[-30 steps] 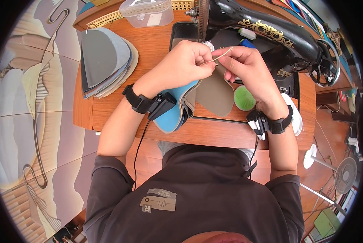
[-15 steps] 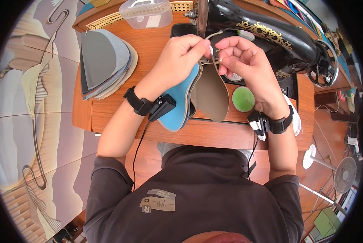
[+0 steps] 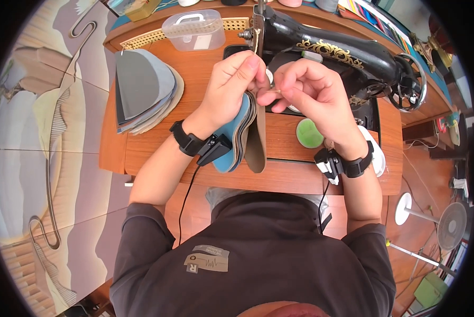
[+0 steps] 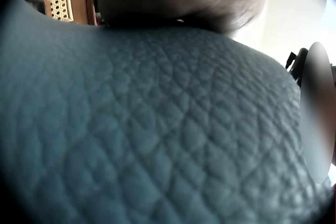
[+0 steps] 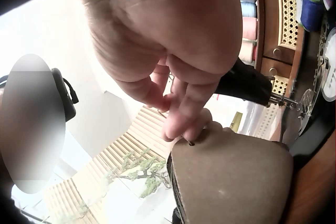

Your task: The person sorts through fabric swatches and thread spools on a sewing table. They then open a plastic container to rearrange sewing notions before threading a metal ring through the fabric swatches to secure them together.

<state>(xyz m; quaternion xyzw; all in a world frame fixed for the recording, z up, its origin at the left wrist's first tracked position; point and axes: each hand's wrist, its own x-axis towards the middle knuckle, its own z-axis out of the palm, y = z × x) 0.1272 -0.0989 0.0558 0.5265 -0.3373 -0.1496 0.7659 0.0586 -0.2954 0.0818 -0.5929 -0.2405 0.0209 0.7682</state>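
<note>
My left hand (image 3: pixel 231 87) pinches a pale cord (image 3: pixel 256 41) between thumb and forefinger, and a short length sticks up above the fingertips. Below that hand hangs a stack of leg-shaped leather pieces, a blue leather piece (image 3: pixel 227 141) on its left and a brown leather piece (image 3: pixel 256 145) on its right. In the right wrist view, a small hole shows near the brown piece's top edge, with fingertips right beside it. My right hand (image 3: pixel 313 95) pinches a thin bit of the same cord close to the left fingers. Pebbled blue leather (image 4: pixel 157 124) fills most of the left wrist view.
A black sewing machine (image 3: pixel 321 45) stands behind the hands. At left lies a pile of grey rounded pieces (image 3: pixel 144 87); behind it stands a clear plastic box (image 3: pixel 194 31). A green round container (image 3: pixel 310 133) sits near the right hand. Thread spools (image 5: pixel 248 27) show in the right wrist view.
The hands drew apart around the cord, then came close again. The leather stack has swung to the left, and the brown piece now shows nearly edge-on. The head view has shifted slightly.
</note>
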